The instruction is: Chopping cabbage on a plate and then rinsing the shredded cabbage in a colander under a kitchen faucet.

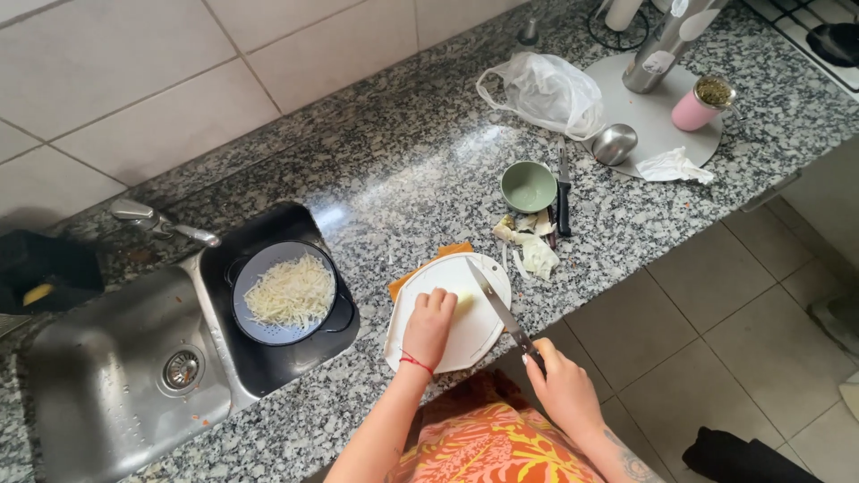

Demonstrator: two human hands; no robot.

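Speckled granite table (403,179): from the left, a steel sink (107,376), a colander of shredded cabbage (288,293), then the white cutting board (447,344), where left-hand (428,329) fingers press a pale vegetable piece (463,304); right-hand (562,385) fingers grip a knife (499,309) over it.

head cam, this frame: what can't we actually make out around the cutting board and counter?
- Pale food on the white cutting board: mostly hidden under the left hand; kind unclear.
- Knife handle: covered by the right hand.
- Green bowl: contents not discernible.
- Stove: cut off by the top right edge.
- Orange item under the board: only a corner shows.
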